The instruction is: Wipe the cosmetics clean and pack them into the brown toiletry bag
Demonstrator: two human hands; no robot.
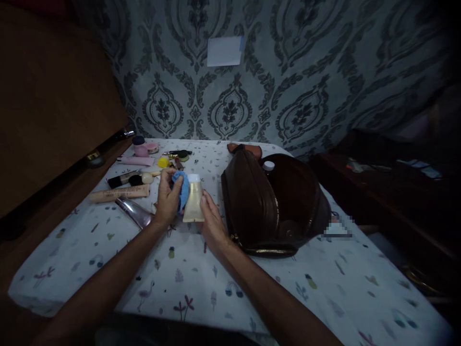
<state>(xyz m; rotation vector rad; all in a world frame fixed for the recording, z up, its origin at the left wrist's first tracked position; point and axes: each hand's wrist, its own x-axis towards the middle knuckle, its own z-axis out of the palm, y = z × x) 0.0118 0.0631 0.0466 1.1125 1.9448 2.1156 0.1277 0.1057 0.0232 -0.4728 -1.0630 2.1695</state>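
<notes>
My left hand [168, 197] grips a crumpled blue cloth [183, 190], pressed close against the side of a pale yellow squeeze tube [194, 199] with a white cap. From the right, my right hand [213, 216] is closed on that tube, its thumb along the edge. The tube stands cap up, above the table. Just right of my right hand sits a dark brown leather bag [248, 202], unzipped and gaping; a white bottle cap [268, 166] shows inside it. A silver tube [135, 212] lies beside my left wrist, partly hidden by it.
Cosmetics lie at the table's left: a beige tube [120, 193], brushes [124, 178], a pink tube [136, 160], a dark-lidded jar [139, 146] and a yellow round item [163, 162]. Behind the bag is an orange-brown case [254, 151]. A patterned cloth [194, 293] covers the table.
</notes>
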